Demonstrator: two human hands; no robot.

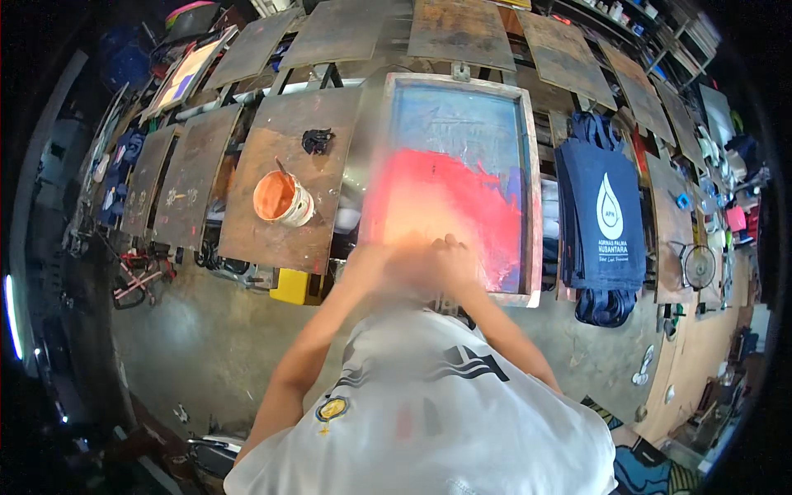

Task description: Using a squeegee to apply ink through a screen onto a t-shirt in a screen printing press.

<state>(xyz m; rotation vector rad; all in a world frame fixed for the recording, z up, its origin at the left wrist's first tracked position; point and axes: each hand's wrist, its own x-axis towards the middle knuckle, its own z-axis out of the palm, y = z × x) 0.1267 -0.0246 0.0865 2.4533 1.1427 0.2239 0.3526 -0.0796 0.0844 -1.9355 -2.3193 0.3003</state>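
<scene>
A screen-printing frame (pixel 534 190) lies in front of me, its blue-grey mesh (pixel 454 115) showing at the far end. Red-pink ink (pixel 487 214) covers much of the nearer mesh, with an uneven far edge. At the frame's near end, my right hand (pixel 455 262) has its fingers curled in; whatever they hold is hidden. My left hand (pixel 369 262) is close beside it, over the near left corner, but a hazy smear blurs its fingers. Both forearms reach forward together from my body.
Left of the frame, a tub of orange ink (pixel 279 198) with a stick in it stands on a brown board (pixel 247 235), near a crumpled black cloth (pixel 317 141). Stacked navy tote bags (pixel 577 206) lie to the right. More boards (pixel 462 37) line the far side.
</scene>
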